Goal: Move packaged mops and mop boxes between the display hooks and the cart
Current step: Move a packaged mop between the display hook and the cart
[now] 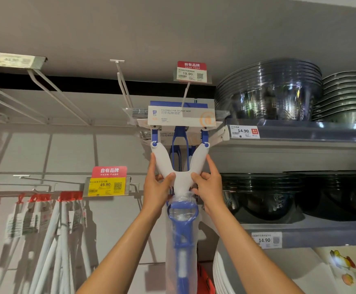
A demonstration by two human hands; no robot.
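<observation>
Overhead, both hands' grips pinch the white forked yoke of a blue-and-white plastic-sleeved sponge mop (180, 166), left hand (158, 187), right hand (210, 185), at its display hook (186, 96); cart unseen, progress unclear.

White Y-shaped plastic mop yoke (180, 166) with blue hinges and blue handle (181, 247) under clear film. White cardboard header card (181, 117), orange emblem. Red-topped white price tag (191, 72); red-topped yellow price tag (107, 183). Dark translucent stacked bowls (270, 92).
</observation>
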